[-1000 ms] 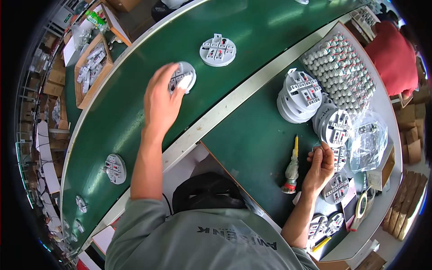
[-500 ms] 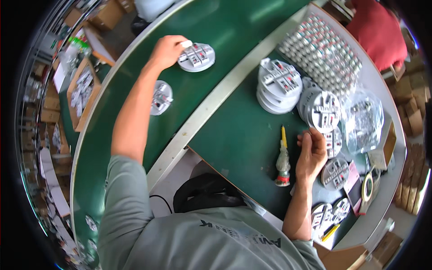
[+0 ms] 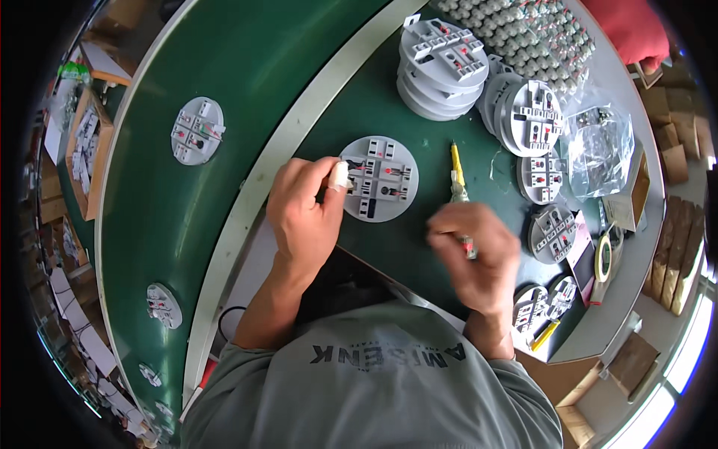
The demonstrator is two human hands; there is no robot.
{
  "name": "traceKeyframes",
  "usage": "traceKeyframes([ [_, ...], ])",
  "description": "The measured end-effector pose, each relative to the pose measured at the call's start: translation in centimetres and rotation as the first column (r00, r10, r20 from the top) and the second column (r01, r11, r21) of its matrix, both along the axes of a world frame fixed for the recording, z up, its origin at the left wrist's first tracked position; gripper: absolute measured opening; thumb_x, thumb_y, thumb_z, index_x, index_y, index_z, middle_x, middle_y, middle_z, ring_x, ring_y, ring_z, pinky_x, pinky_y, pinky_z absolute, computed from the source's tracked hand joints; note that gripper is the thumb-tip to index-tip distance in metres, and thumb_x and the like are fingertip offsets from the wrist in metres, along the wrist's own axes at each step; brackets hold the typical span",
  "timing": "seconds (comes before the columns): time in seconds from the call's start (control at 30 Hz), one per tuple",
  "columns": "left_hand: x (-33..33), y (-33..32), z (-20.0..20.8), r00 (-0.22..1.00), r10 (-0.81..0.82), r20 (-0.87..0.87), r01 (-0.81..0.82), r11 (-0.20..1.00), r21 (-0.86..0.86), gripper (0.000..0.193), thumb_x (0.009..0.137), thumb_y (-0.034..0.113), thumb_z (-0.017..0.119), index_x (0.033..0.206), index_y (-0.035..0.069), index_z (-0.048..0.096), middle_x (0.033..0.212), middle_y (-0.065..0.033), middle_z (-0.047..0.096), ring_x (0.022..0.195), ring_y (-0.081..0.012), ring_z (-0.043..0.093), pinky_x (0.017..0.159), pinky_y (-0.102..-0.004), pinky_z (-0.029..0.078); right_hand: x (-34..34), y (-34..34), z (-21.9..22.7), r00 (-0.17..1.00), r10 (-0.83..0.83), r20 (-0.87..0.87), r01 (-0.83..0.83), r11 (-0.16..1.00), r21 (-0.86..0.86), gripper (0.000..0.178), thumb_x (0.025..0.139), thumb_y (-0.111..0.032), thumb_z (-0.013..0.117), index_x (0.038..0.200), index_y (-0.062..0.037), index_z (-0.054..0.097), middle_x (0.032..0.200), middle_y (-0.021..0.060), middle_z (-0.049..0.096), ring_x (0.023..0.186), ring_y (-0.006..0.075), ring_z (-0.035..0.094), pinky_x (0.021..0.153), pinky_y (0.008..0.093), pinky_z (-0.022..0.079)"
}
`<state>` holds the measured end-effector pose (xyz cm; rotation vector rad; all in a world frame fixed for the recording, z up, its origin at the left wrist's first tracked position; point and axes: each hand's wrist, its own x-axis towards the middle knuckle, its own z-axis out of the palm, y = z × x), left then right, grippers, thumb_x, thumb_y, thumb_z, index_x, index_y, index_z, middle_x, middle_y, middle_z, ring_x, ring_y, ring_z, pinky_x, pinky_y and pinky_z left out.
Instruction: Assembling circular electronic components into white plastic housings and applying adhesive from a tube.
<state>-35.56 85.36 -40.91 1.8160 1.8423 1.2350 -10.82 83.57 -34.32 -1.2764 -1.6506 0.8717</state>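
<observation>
My left hand [image 3: 303,213] pinches the left edge of a round light-grey plastic plate [image 3: 380,196] between thumb and a forefinger with a white wrapping on its tip. The plate lies on the green bench, with raised white blocks and small red and black parts facing up. To its right is a screwdriver-like tool [image 3: 457,166] with a slim yellow shaft and a wrapped handle. My right hand [image 3: 482,254] is over the handle, fingers bent and smeared by motion. The tool's red end shows between thumb and forefinger; whether they grip it is unclear.
Stacked grey plates [image 3: 441,71] stand at the back, beside another leaning stack [image 3: 523,116]. Right are a clear plastic bag [image 3: 598,150], a tape roll [image 3: 604,258] and a yellow cutter [image 3: 546,335]. A metal rail [image 3: 292,120] divides the bench from a green belt [image 3: 247,60] carrying several plates.
My left hand has come back from the belt to the bench, where a round plate now lies under its fingers. My right hand has moved left over the tool's handle. The view has shifted.
</observation>
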Motion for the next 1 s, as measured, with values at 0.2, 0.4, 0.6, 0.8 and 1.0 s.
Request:
traceKeyframes([
  [0.2, -1.1, -1.0, 1.2, 0.974, -0.220, 0.044, 0.222, 0.974, -0.035, 0.060, 0.083, 0.011, 0.091, 0.138, 0.002, 0.068, 0.125, -0.0159, 0.068, 0.112, -0.0327, 0.068, 0.092, -0.0420, 0.056, 0.8, 1.2, -0.8, 0.934, 0.070, 0.351, -0.069, 0.997, -0.017, 0.020, 0.090, 0.008, 0.079, 0.108, -0.0004, 0.076, 0.110, 0.0111, 0.077, 0.093, 0.0259, 0.076, 0.080, 0.0360, 0.060],
  [0.4, -0.8, -0.1, 0.9, 0.874, -0.465, -0.138, 0.445, 0.882, -0.153, 0.108, 0.071, 0.020, 0.099, 0.163, 0.000, 0.046, 0.154, -0.0195, 0.057, 0.143, -0.0395, 0.056, 0.118, -0.0483, 0.046, -0.1, 1.2, -0.4, 0.957, -0.224, 0.182, 0.230, 0.973, -0.009, 0.022, 0.091, 0.006, 0.082, 0.112, -0.0006, 0.078, 0.112, 0.0132, 0.077, 0.092, 0.0262, 0.075, 0.079, 0.0363, 0.060],
  [0.6, -0.2, 0.0, 0.3, 0.894, -0.435, -0.110, 0.419, 0.896, -0.144, 0.118, 0.065, 0.025, 0.101, 0.164, 0.000, 0.043, 0.154, -0.0194, 0.058, 0.144, -0.0399, 0.056, 0.120, -0.0505, 0.044, -5.0, 1.5, -2.3, 0.987, -0.057, 0.153, 0.052, 0.998, 0.037, 0.026, 0.086, 0.005, 0.085, 0.110, -0.0037, 0.079, 0.110, 0.0112, 0.077, 0.091, 0.0268, 0.073, 0.080, 0.0373, 0.059],
  [0.8, 0.0, 0.6, 0.3, 0.879, -0.458, -0.134, 0.445, 0.888, -0.117, 0.115, 0.063, 0.025, 0.102, 0.161, 0.000, 0.048, 0.152, -0.0173, 0.060, 0.143, -0.0388, 0.056, 0.119, -0.0502, 0.045, -4.6, 1.5, -3.7, 0.934, -0.063, 0.352, -0.028, 0.968, 0.248, 0.029, 0.082, 0.007, 0.087, 0.107, -0.0034, 0.078, 0.108, 0.0106, 0.079, 0.099, 0.0323, 0.073, 0.088, 0.0393, 0.060],
  [1.0, -0.1, 0.7, -0.1, 0.882, -0.445, -0.156, 0.423, 0.892, -0.156, 0.112, 0.064, 0.030, 0.101, 0.160, 0.001, 0.050, 0.152, -0.0155, 0.060, 0.144, -0.0370, 0.056, 0.120, -0.0498, 0.044, -4.0, 1.9, -4.1, 0.920, -0.131, 0.369, 0.043, 0.971, 0.237, 0.026, 0.082, 0.007, 0.087, 0.104, -0.0032, 0.078, 0.107, 0.0104, 0.080, 0.099, 0.0297, 0.073, 0.087, 0.0382, 0.059],
])
